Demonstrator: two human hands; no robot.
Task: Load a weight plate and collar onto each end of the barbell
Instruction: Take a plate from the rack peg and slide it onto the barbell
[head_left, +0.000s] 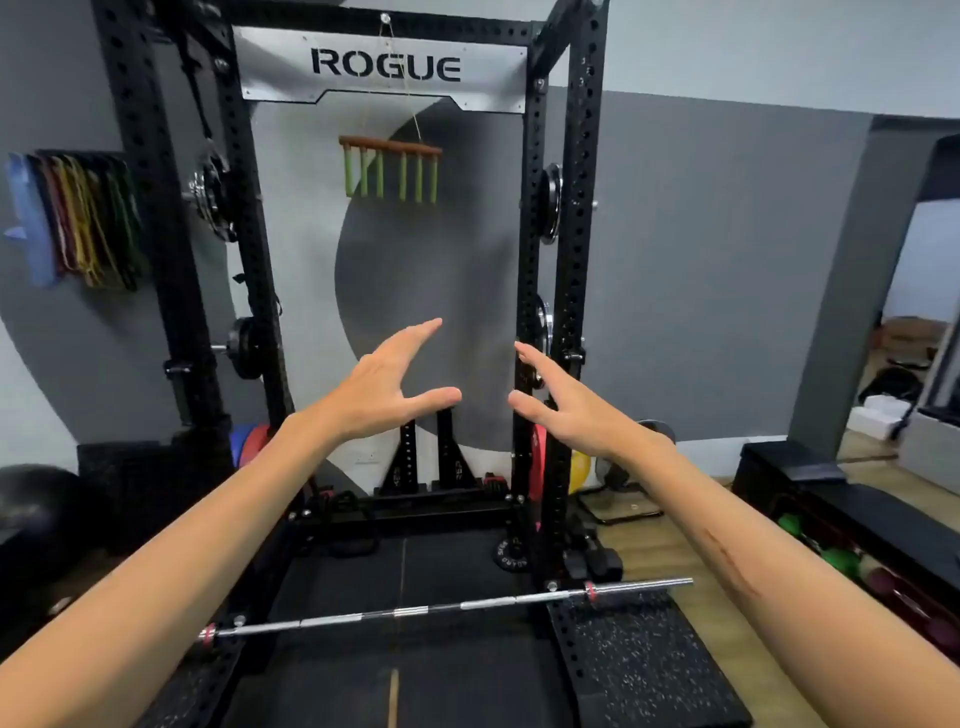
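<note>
A bare silver barbell (441, 608) lies on the black floor mat across the front of the rack, its right sleeve (644, 586) sticking out past the right upright. Both sleeves carry nothing. My left hand (384, 387) and my right hand (566, 405) are held out in front of me at chest height, fingers spread, holding nothing, well above the bar. Black weight plates (210, 195) hang on pegs on the left upright, and more plates (550, 202) hang on the right one. Coloured plates (252, 441) stand low at the rack's back left.
The black power rack (571, 260) surrounds the mat. A red plate (537, 462) and a yellow one (579, 467) stand by the right upright. A small black plate (511, 556) and dumbbells (592, 561) lie near its foot. A bench (857, 509) with kettlebells is at right, resistance bands (78, 218) at left.
</note>
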